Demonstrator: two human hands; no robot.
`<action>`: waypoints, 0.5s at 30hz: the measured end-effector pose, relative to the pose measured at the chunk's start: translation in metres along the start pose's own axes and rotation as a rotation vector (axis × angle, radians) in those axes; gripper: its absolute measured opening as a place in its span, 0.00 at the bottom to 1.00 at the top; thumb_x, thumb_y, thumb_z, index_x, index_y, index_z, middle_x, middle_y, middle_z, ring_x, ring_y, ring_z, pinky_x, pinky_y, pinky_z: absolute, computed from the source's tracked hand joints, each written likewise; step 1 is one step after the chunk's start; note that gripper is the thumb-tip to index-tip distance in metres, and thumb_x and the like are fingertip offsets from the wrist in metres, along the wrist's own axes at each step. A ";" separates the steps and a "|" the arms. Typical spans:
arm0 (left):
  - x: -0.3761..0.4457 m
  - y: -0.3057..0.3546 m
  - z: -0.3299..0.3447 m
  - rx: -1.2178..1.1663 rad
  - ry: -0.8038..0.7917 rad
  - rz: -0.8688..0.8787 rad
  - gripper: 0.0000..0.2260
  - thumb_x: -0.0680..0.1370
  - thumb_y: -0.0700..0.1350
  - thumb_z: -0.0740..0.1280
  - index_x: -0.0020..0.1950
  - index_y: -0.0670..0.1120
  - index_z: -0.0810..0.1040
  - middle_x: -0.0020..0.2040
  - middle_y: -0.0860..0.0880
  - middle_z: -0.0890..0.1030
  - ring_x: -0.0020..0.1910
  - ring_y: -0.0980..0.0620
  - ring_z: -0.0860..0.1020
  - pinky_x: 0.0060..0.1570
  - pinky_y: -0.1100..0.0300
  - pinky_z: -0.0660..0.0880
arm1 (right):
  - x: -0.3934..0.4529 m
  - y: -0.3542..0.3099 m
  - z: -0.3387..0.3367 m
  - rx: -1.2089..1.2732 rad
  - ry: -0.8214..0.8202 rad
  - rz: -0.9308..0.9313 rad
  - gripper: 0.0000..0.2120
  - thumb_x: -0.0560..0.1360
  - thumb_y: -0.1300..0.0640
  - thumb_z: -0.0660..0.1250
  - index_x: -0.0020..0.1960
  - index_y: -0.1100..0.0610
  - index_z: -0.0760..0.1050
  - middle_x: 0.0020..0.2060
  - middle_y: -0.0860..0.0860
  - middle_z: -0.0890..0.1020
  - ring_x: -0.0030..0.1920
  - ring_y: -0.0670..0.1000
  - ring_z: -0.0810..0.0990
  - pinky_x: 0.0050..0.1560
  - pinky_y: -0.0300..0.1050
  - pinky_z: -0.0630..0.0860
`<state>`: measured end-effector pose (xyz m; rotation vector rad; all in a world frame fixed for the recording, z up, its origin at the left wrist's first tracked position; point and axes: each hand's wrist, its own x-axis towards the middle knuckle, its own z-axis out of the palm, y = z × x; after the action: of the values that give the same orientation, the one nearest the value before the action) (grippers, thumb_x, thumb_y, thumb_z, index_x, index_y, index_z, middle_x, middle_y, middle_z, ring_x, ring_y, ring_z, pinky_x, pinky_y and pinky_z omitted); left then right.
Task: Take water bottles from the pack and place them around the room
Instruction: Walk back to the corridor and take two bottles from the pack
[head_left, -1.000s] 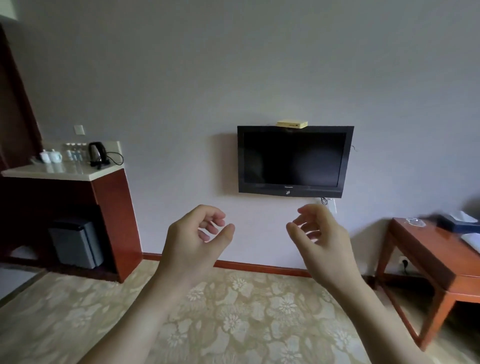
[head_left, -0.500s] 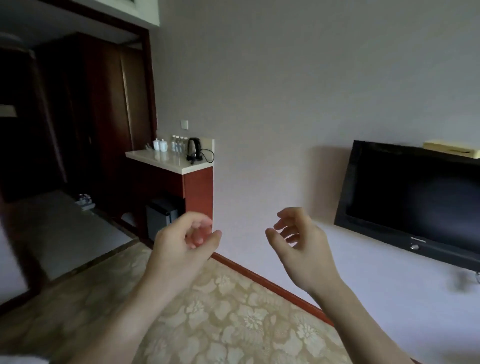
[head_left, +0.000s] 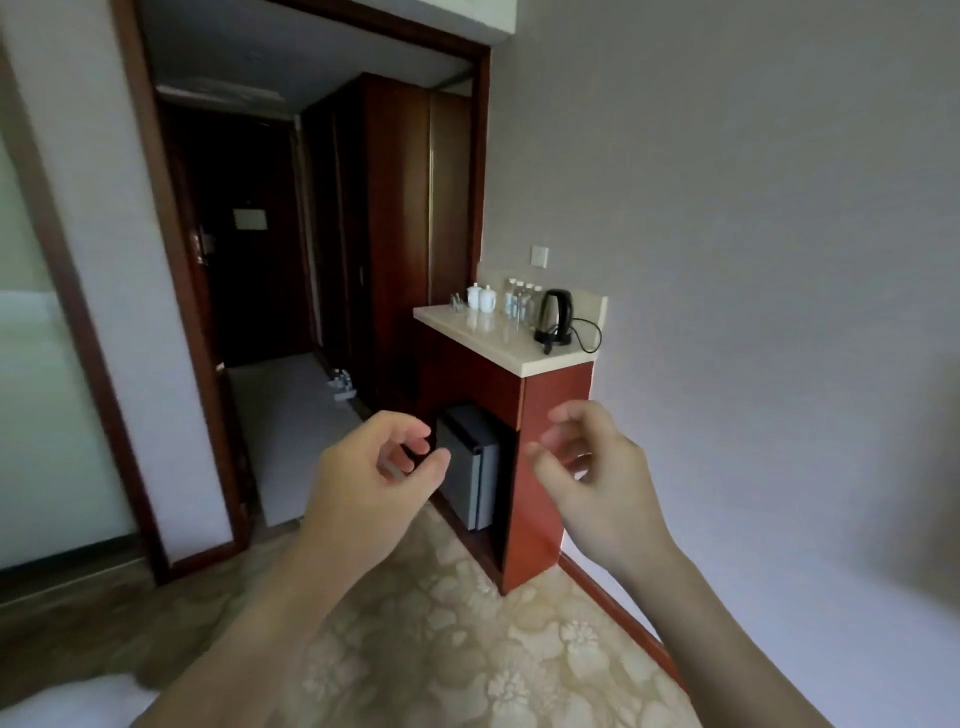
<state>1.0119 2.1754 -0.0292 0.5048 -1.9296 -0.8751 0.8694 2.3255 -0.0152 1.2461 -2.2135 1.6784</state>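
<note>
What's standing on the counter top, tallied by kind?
Water bottles: 4, though small and close together, so roughly
White lidded cups: 2
Black kettle: 1
Small clear item left of the cups, too small to identify: 1
Total: 8

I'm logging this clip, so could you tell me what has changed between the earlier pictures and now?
The view swung left: the TV left the frame, and the counter moved towards the middle with the hallway now showing. Nothing was taken hold of or let go. The left hand and right hand stayed raised, loosely curled and empty.
</note>
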 end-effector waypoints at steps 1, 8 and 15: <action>0.014 -0.015 -0.002 0.022 0.018 -0.010 0.07 0.72 0.47 0.74 0.44 0.57 0.78 0.41 0.59 0.80 0.38 0.55 0.78 0.36 0.65 0.75 | 0.018 0.007 0.017 0.021 -0.021 -0.012 0.14 0.68 0.42 0.67 0.53 0.42 0.72 0.43 0.43 0.81 0.44 0.43 0.80 0.47 0.48 0.79; 0.118 -0.116 0.008 0.106 0.136 -0.115 0.06 0.73 0.46 0.73 0.46 0.54 0.79 0.40 0.54 0.80 0.40 0.55 0.79 0.41 0.58 0.77 | 0.152 0.076 0.130 0.109 -0.189 -0.112 0.14 0.73 0.48 0.70 0.57 0.45 0.72 0.45 0.41 0.79 0.46 0.41 0.79 0.45 0.40 0.76; 0.260 -0.200 0.032 0.199 0.237 -0.119 0.06 0.72 0.47 0.74 0.44 0.53 0.78 0.42 0.54 0.81 0.41 0.57 0.79 0.40 0.62 0.75 | 0.315 0.128 0.223 0.206 -0.277 -0.191 0.14 0.73 0.48 0.71 0.56 0.45 0.72 0.45 0.43 0.79 0.47 0.43 0.79 0.47 0.43 0.78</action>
<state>0.8558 1.8848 -0.0378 0.8120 -1.7900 -0.6668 0.6634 1.9758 -0.0348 1.7768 -2.0136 1.7861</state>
